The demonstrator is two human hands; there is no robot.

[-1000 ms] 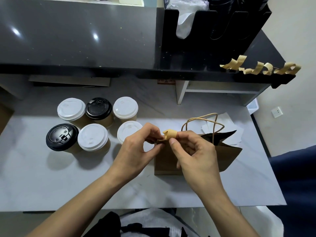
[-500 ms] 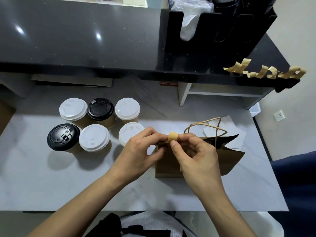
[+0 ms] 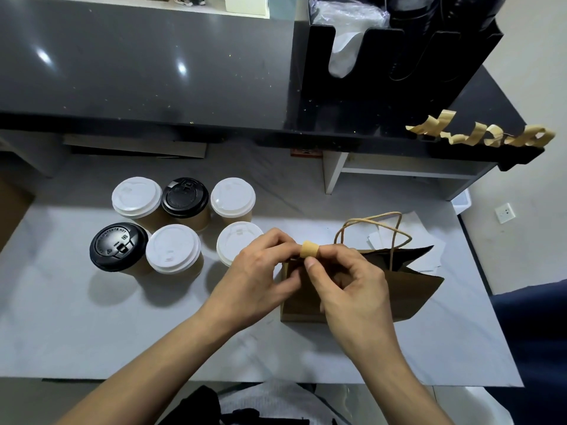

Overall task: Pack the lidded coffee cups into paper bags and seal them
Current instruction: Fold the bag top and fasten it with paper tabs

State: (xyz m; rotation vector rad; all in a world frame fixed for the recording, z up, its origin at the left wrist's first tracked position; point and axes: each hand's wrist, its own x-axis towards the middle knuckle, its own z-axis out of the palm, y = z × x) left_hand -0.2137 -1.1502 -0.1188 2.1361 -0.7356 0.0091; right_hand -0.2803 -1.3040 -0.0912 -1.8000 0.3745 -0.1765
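Both hands meet at frame centre over the mouth of the bag (image 3: 408,289): the left hand (image 3: 260,274) and right hand (image 3: 352,280) pinch a short tan tape strip (image 3: 309,249) between fingertips, seemingly about to seal the bag's left end. Whether a cup is inside cannot be seen. Six lidded cups (image 3: 173,248) stand unpacked at left on the bench (image 3: 92,332), so most packing remains. More tape strips (image 3: 478,134) hang from the dark shelf at upper right. Nothing blocks the bag.

Black lid (image 3: 119,246) on front-left cup: embossed ring text, approx. "CONTENTS HOT", plus "10" by the sip tab. Other lids: marks too small to read.
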